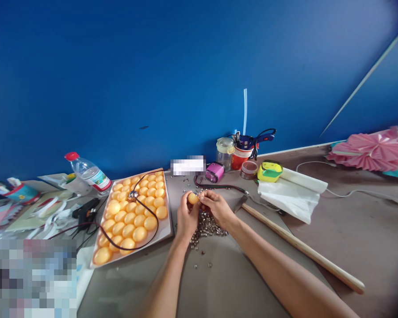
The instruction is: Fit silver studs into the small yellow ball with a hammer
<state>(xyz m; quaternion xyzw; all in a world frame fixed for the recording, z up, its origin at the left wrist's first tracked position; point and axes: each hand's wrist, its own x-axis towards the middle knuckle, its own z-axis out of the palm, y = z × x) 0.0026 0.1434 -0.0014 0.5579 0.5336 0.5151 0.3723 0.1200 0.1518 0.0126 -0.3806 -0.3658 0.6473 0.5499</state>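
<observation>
On my feed, from left to right: one clear plastic bottle with a red cap (94, 177) leans right. Beside it, one white rectangular tray (169, 223) lies on the grey worktop (219, 282), long axis running away from me and slightly right. It carries rows of glossy orange-yellow balls (139, 233), too many for me to count reliably. My left hand (187, 217) is raised, forearm nearly in line with the view, fingers curled closed around one small orange-yellow ball (193, 198). This ball is round; I cannot read a pointing direction. It sits above one pile of shiny beads (206, 226), number not countable. My right hand (218, 207) reaches in diagonally, palm downward, fingers bent together at the ball's right side; I cannot tell their gap or whether they grip anything. One pale wooden handle (301, 247) slants toward the lower right.
</observation>
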